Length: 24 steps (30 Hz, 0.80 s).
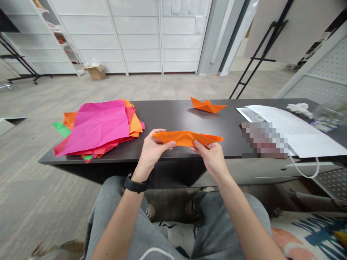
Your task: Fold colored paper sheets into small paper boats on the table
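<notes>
I see a long, folded orange paper shape (187, 138) stretching left to right, the bare left hand (152, 147) and bare right hand (213, 154) pinching it either side of its middle.

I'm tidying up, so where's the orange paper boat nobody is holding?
In the head view, the orange paper boat sits right of centre on the table, beyond the folded orange paper and left of the printed sheets.
</notes>
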### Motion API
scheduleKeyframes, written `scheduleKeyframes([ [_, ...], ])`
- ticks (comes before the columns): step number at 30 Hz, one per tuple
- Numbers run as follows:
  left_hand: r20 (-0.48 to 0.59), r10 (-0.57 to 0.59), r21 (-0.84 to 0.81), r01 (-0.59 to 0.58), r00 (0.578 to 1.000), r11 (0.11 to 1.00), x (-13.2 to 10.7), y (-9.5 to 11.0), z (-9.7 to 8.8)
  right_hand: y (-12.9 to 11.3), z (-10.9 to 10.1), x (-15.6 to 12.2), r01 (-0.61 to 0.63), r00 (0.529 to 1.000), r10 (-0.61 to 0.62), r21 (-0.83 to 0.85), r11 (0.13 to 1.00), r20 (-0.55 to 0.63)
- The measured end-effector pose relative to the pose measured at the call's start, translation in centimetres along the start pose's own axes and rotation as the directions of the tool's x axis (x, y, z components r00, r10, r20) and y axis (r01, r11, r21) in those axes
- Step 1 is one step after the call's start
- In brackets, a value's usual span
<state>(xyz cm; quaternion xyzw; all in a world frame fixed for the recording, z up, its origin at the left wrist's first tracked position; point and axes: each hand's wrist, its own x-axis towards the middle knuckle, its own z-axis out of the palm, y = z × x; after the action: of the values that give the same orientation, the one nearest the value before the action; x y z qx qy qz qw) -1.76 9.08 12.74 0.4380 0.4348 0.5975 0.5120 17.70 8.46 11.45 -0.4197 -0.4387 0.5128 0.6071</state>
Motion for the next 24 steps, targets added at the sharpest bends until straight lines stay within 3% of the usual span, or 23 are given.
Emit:
scheduleKeyframes([
  [4,-0.032,0.042,-0.035,-0.043,0.999,0.998,0.4,-0.3,-0.7,0.3,-0.3,0.2,0.085,0.996,-0.088,-0.154,0.984,-0.011],
  [7,0.006,0.071,-0.022,-0.071,0.997,0.997,0.5,-0.4,-0.9,-0.3,-0.6,-0.1,0.206,0.977,-0.215,-0.265,0.942,-0.007],
  [11,0.129,0.036,0.019,-0.039,0.991,0.999,0.2,-0.3,-0.8,-3.1,-1.1,-1.0,0.459,0.867,-0.498,-0.411,0.788,0.013],
  [13,0.177,0.029,0.03,-0.035,0.984,0.999,0.1,-0.3,-0.8,-5.2,-1.2,-1.3,0.518,0.824,-0.554,-0.548,0.657,0.114],
  [16,0.225,0.023,0.039,-0.033,0.974,0.999,-0.1,-0.2,-0.8,-7.9,-0.7,-1.2,0.54,0.832,-0.392,-0.734,0.411,0.393],
  [18,0.25,0.01,0.046,-0.022,0.968,0.999,-0.1,0.0,-0.7,-9.1,-0.1,-0.8,0.56,0.828,-0.231,-0.763,0.323,0.51],
  [21,0.286,0.001,0.049,-0.015,0.958,0.999,-0.3,0.2,-0.9,-9.8,0.9,-0.1,0.583,0.805,-0.09,-0.752,0.307,0.586],
  [24,0.363,0.001,0.009,-0.004,0.932,1.0,-0.7,0.3,-1.2,-10.0,1.6,0.1,0.558,0.81,-0.046,-0.744,0.369,0.584],
])
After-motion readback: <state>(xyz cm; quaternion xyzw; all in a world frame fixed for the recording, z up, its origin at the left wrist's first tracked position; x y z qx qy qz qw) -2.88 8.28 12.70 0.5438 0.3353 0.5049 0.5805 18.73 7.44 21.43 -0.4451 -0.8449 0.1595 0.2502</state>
